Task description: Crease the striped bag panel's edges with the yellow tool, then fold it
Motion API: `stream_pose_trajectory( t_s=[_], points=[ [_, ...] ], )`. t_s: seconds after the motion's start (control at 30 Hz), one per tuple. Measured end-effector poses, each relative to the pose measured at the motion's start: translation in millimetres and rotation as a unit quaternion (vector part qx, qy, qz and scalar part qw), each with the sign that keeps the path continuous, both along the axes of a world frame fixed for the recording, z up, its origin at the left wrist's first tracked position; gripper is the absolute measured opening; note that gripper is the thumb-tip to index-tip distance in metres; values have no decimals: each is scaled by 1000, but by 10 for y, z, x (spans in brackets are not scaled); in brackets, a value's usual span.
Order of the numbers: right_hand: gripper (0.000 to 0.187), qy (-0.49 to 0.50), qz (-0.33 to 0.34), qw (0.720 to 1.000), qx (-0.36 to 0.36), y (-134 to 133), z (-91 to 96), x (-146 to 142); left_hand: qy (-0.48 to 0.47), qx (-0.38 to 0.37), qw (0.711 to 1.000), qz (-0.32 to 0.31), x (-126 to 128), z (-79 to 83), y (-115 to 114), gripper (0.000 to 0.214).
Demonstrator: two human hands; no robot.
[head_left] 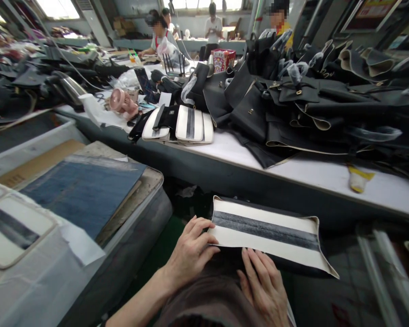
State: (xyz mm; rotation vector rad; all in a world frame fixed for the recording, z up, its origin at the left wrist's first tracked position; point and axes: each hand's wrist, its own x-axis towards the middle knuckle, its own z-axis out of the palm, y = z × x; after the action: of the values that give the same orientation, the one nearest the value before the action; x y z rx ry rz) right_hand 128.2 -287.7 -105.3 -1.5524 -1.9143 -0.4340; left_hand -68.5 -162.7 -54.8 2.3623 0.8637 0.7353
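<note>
Striped panel (pixel 266 230) — matt, leather-like; pink fan (pixel 120 101) — smooth plastic; blue sheet (pixel 85 188) matt, scuffed.

Both your hands are up front, close but apart. Left hand (pixel 191 247): fingers bent, tips bunched near the thumb in a pinch, pointing right. Left forearm (pixel 141 290) bare, angling in from bottom left. Right hand (pixel 264 284): fingers together, angled up-left, thumb lower and apart; wrist near frame bottom.
</note>
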Motion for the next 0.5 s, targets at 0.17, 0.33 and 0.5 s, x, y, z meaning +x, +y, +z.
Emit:
stream_pose_trajectory(
  t_s=[0.17,0.33,0.5],
  points=[
    [51,-5,39,999,-2,54,-1,-46,-17,-23,999,-29,-52,-43,78,6],
    [44,-12,45,999,0,89,6,-72,-21,-40,996,-77,-91,-38,174,11],
    [31,-33,67,997,-3,175,12,-154,-42,-76,996,-32,-41,-53,124,6]
  ],
)
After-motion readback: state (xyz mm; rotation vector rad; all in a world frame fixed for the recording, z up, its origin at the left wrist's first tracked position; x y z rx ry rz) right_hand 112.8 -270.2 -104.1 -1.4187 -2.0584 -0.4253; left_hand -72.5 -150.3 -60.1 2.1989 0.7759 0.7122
